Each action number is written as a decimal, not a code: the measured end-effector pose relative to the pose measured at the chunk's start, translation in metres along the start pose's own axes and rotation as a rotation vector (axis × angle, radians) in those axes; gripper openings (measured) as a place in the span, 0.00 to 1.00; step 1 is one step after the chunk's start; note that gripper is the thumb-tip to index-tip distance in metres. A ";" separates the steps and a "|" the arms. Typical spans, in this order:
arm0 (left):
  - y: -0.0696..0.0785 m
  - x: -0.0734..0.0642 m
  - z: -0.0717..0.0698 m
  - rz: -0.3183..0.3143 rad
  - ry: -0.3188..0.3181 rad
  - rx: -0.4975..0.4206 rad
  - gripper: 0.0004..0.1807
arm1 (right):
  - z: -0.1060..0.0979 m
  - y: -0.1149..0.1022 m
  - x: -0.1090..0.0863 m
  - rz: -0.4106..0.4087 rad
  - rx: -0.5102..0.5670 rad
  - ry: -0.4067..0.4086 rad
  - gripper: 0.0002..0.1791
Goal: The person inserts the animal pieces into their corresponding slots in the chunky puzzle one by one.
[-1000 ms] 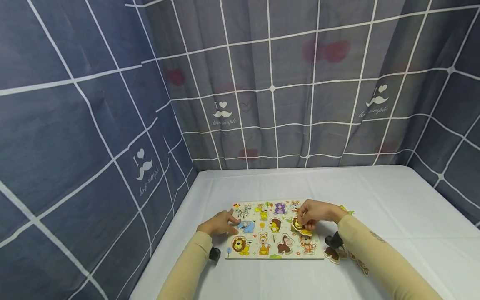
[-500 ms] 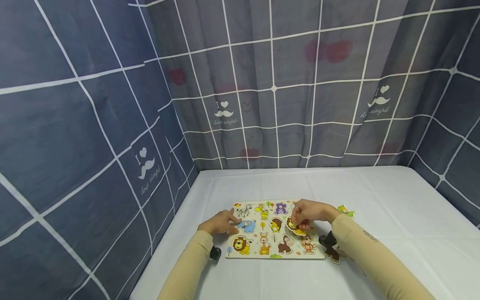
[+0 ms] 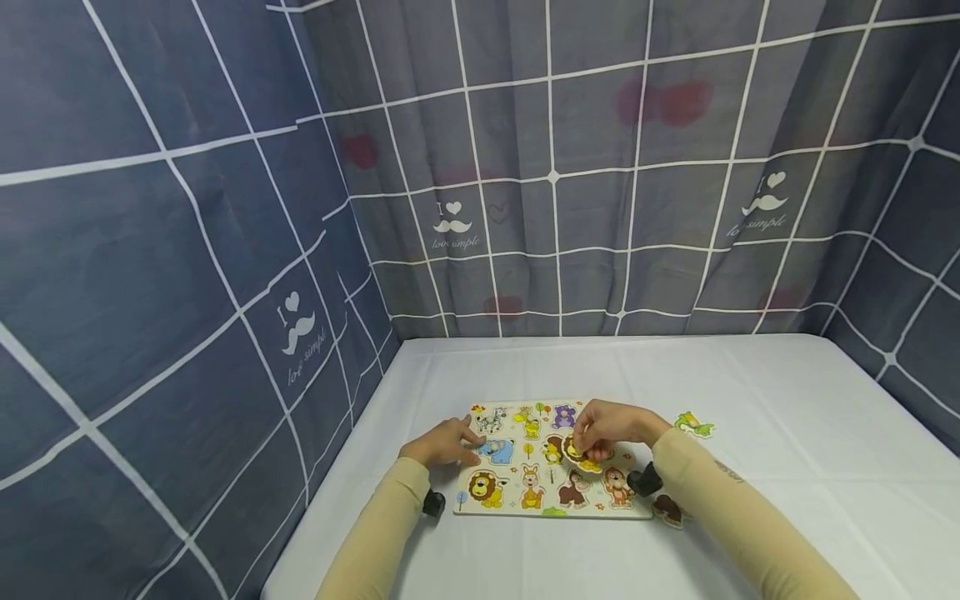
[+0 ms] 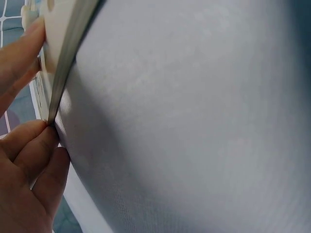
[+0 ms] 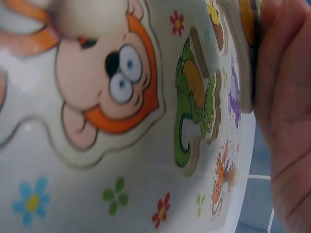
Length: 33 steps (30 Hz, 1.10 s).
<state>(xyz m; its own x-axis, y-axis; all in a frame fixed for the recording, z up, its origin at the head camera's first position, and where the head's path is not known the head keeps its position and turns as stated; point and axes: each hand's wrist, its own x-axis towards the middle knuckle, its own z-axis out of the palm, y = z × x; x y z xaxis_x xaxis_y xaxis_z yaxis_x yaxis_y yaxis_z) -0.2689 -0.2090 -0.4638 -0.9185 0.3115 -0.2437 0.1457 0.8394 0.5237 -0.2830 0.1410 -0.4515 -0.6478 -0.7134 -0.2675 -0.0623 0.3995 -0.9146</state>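
Note:
A wooden animal puzzle board lies on the white table. My right hand pinches a lion puzzle piece over the right half of the board, partly covering the hedgehog picture. In the right wrist view only the edge of that lion piece shows beside the hand, its fingertips out of frame. Below it are the crocodile recess and the monkey. My left hand rests with spread fingers on the board's left side, near the elephant; the left wrist view shows fingers touching the board edge.
A loose green crocodile piece lies right of the board. A brown piece lies by the board's lower right corner, partly under the right forearm. Grey checked curtains stand behind and at both sides of the table.
My right hand has moved left across the board with the lion piece, from above the crocodile recess toward the hedgehog. The left hand stays on the board's left side.

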 end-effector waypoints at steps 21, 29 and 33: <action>0.001 -0.001 0.000 -0.011 0.002 -0.024 0.24 | 0.012 -0.005 0.019 0.006 -0.028 -0.003 0.04; 0.002 -0.002 0.000 -0.012 0.008 -0.023 0.24 | 0.017 -0.011 0.023 0.012 -0.034 0.001 0.04; 0.003 -0.003 0.000 -0.016 0.004 -0.030 0.25 | 0.019 -0.012 0.025 0.009 -0.038 -0.001 0.04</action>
<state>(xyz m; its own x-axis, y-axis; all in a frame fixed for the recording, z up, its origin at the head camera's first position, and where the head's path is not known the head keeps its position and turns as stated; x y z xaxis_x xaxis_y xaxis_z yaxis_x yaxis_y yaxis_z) -0.2659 -0.2075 -0.4614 -0.9219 0.2967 -0.2490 0.1202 0.8304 0.5441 -0.2841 0.1079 -0.4526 -0.6476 -0.7101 -0.2763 -0.0848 0.4275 -0.9000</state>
